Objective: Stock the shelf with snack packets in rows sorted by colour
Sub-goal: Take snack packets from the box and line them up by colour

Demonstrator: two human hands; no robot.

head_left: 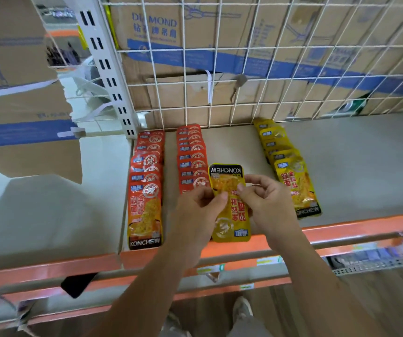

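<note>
both hands hold one yellow packet (234, 215) low over the front of the shelf (356, 166). the left hand (201, 207) pinches its left edge between thumb and curled fingers, and the right hand (267, 203) pinches its right edge the same way, thumbs on the printed face. the packet is upside down to the camera, with the black "konchew" band at the far end and the blue logo at the near end, which overlaps the orange front edge (356, 226) of the shelf. whether the packet touches the shelf i cannot tell

three rows of packets lie on the shelf, each running from the wire mesh back (251, 76) toward the front, overlapping like tiles. the left red row (147, 181) lies at the shelf's left end, starting beside a white slotted upright (105, 64), and its nearest packet reaches almost to the front edge. the second red row (192, 154) lies just right of it, with a narrow strip of bare shelf between; its near end is hidden behind the left hand. the yellow row (286, 164) lies further right, slanting a little, its front packet just beside the right hand. the held packet is between the second red row and the yellow row

behind the mesh stand cardboard boxes (171, 32) with blue bands and print. below the shelf a shoe (243, 310) shows on the floor
</note>
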